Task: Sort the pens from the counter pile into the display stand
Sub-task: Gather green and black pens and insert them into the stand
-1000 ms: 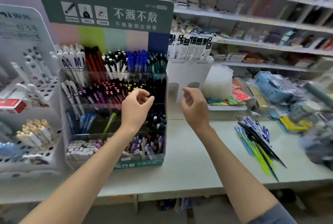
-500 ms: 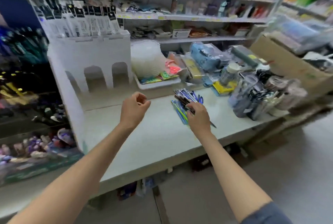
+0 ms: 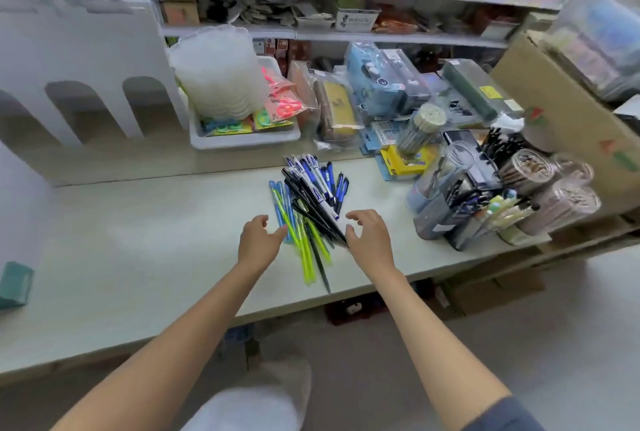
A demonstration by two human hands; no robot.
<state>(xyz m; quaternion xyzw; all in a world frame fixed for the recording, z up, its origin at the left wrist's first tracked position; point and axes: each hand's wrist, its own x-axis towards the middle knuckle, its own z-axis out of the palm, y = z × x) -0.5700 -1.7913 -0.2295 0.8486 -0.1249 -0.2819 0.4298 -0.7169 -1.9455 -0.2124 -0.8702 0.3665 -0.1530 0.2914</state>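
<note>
Both left hand (image 3: pixel 258 240) and right hand (image 3: pixel 369 240) now flank the pens (image 3: pixel 311 193).

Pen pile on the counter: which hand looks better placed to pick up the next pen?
Probably the right hand: its spread fingers sit at the near ends of the black pens, which lie on top. The left hand is beside the yellow-green pens, which lie partly underneath them.
</note>
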